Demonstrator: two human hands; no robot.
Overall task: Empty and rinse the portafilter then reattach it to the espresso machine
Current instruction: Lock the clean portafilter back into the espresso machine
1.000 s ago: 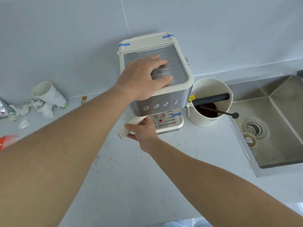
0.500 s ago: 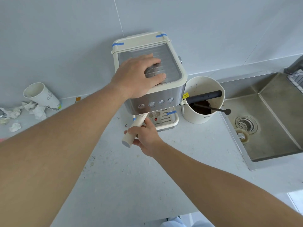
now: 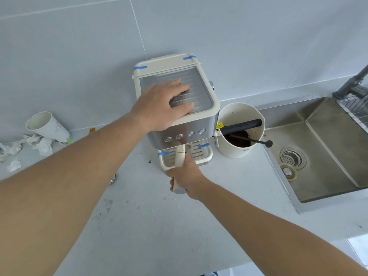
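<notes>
Fingers (image 3: 180, 177) of our right hand (image 3: 188, 177) wrap the cream portafilter (image 3: 179, 159) handle.
Left hand (image 3: 162, 105) lies spread flat on the espresso machine (image 3: 180, 96) ribbed steel top; labels unreadable.

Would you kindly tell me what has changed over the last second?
The right hand, still gripping the portafilter handle, swung it from pointing left to pointing straight out toward the person. The left hand stayed flat on the espresso machine.

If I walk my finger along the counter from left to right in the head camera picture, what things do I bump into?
Crumpled tissues → tipped paper cup → espresso machine → knock box with coffee grounds → sink → faucet.
</notes>
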